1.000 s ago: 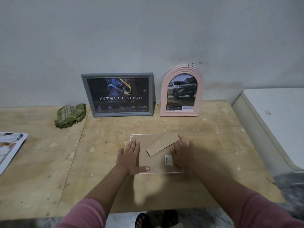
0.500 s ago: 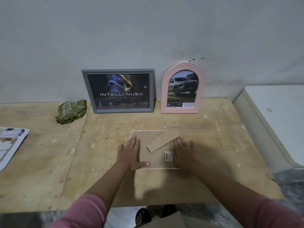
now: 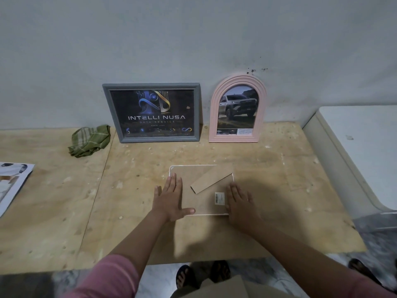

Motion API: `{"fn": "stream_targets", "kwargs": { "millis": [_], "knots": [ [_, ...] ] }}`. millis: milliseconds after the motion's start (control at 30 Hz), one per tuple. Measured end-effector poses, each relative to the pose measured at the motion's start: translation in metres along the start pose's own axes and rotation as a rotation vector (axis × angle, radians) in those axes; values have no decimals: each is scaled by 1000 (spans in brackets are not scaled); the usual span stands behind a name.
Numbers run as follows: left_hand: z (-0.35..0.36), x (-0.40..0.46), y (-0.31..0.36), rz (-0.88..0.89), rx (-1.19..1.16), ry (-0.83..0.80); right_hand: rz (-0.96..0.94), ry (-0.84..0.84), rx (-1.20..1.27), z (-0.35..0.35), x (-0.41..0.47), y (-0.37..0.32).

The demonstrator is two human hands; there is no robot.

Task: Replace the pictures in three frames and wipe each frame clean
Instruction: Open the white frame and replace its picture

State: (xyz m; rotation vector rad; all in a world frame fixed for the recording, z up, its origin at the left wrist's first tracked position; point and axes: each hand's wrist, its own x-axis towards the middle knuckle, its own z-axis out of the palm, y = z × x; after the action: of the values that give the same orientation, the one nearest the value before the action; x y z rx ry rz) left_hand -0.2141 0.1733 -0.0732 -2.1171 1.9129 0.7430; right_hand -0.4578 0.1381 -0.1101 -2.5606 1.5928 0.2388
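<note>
Lying face-down (stand up), the white frame (image 3: 202,186) sits under both flat hands (image 3: 169,198).

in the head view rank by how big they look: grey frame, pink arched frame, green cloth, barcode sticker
1. grey frame
2. pink arched frame
3. green cloth
4. barcode sticker, smallest though nearest the camera

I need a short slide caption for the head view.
Both hands, left and right, press flat on a face-down white frame's brown backing board.
</note>
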Motion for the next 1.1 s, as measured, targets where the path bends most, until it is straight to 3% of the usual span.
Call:
{"fn": "stream_targets", "kwargs": {
  "millis": [200,567,700,800,933,1100],
  "knots": [
    [34,-26,6,-106,-109,178,37,61,103,1,-7,-10],
    [45,-26,10,-145,-253,181,72,72,273,23,-16,-16],
    [35,-22,14,-114,-568,389,78,96,447,12,-10,-19],
    [15,-14,22,-315,-828,471,106,85,525,-4,-8,-27],
    [-11,-4,17,-511,-979,412,135,-69,391,-12,-10,-25],
    [-27,5,7,-485,-1092,421,77,-29,260,-6,-10,-21]
  ]
}}
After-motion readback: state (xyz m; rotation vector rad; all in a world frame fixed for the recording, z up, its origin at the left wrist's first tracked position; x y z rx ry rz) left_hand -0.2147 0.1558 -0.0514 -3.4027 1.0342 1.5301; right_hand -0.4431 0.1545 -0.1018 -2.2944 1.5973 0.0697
